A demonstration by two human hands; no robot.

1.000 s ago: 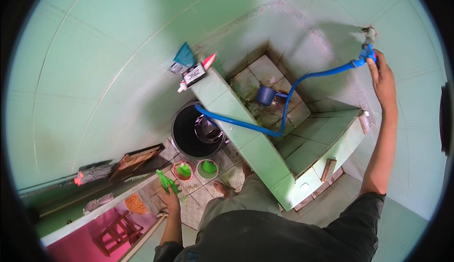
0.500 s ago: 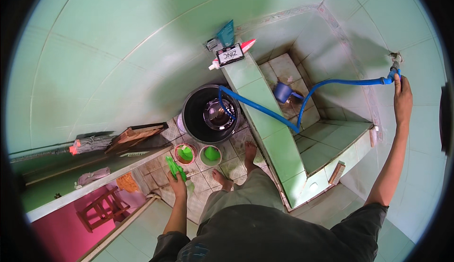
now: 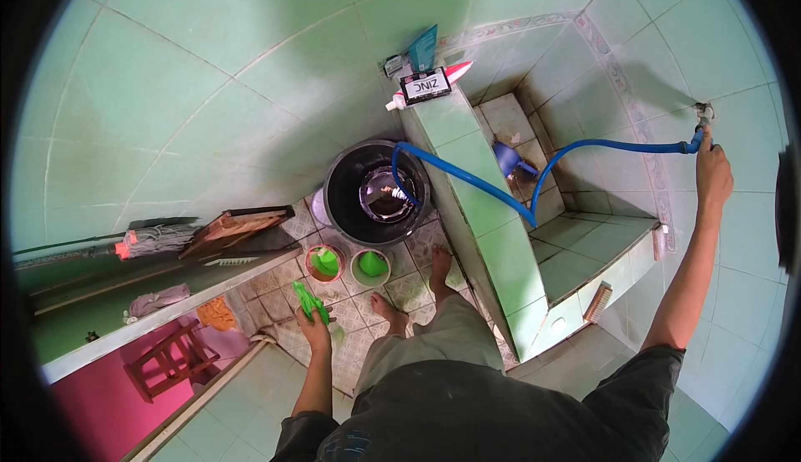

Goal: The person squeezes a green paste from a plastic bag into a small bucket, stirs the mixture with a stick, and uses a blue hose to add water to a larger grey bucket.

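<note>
Blue flexible plastic hose [image 3: 476, 180], running from the right of the frame across the green tiled ledge [image 3: 501, 262] near the centre and down into the round black plastic bucket [image 3: 340, 185]. At right we see the right hand [image 3: 715, 170] raised, its fingers on the blue tap fitting [image 3: 696, 139]; how tightly they close we cannot tell. At lower left, the left hand [image 3: 317, 333] is closed around a crumpled bright-green bundle [image 3: 309, 301], near a small red-rimmed pail [image 3: 324, 277] and a small white pail [image 3: 370, 282].
</note>
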